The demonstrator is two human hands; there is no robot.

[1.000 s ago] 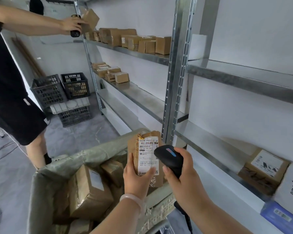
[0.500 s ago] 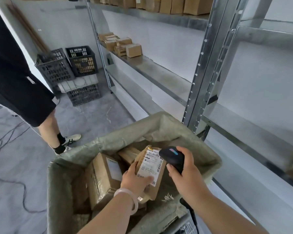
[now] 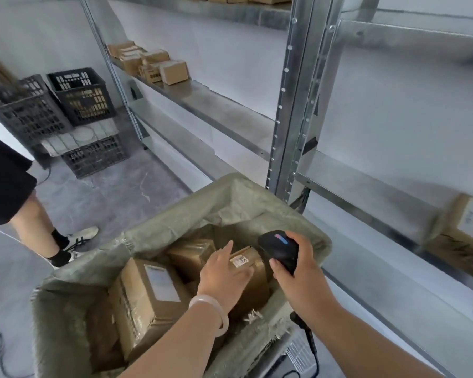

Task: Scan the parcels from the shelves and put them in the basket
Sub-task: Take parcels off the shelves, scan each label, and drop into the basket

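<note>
- Far left there's one bare leg of another person in dark shorts, with a black sock and a white trainer.
- We count three black plastic crates with lattice walls. Two sit side by side on top, and one is below them under a pale sheet.
- One basket sits front and centre, lined with a coarse green woven sack that's frayed at the rim.
- Inside it we count at least three brown cardboard parcels. There's a big box with a white label and a glossy taped one behind it.
- The third is the task parcel, which lies in the basket's right half and has a small label.
- Our left hand lies on that parcel with relaxed, fairly straight fingers, not clutching it. There's one pale bangle on the wrist.
- Our right hand is wrapped tight round one black scanner, which trails a coiled cord.
- The galvanised steel shelves have perforated uprights. A cluster of small cartons sits far back, too bunched for us to count.
- One blurred carton sits on the low shelf at far right.
</note>
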